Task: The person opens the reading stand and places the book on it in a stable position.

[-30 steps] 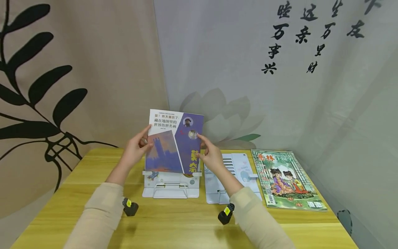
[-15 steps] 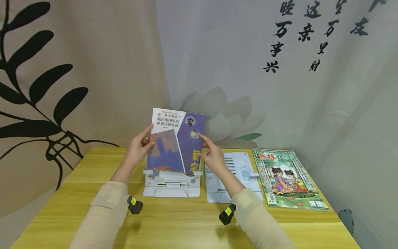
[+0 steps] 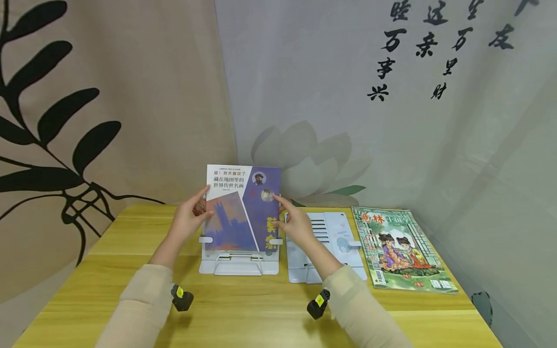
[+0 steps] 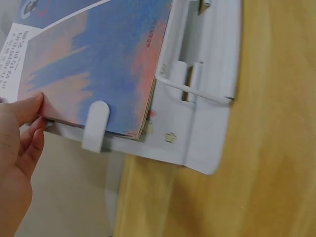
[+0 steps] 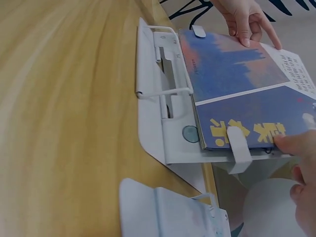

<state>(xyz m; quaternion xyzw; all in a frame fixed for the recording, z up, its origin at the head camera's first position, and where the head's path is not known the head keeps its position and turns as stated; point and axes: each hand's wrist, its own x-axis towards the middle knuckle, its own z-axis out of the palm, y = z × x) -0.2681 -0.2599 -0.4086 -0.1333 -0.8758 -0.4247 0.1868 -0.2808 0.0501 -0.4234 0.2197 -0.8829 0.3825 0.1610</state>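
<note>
A purple and white book (image 3: 232, 212) with a painting on its cover leans upright on a white metal book stand (image 3: 206, 267). My left hand (image 3: 188, 215) pinches its left edge, thumb (image 4: 30, 106) on the cover and other fingers behind. At the opposite edge, my right hand (image 3: 298, 221) holds the book between thumb and fingers. The stand's left clip (image 4: 96, 126) and right clip (image 5: 239, 148) both lap over the front cover near its lower corners. A wire bar (image 5: 165, 92) crosses the stand just below the book's bottom edge.
Beside it on the wooden table (image 3: 243, 309), a second pale book stand (image 3: 344, 266) lies back with printed pictures and slots. Farther right lies a green magazine (image 3: 404, 256). A fabric curtain (image 3: 296, 72) hangs behind the table.
Both hands have lowered the book on the stand and turned it from a slight tilt to straight. Its lower corners, formerly at clip height, now sit behind the clips.
</note>
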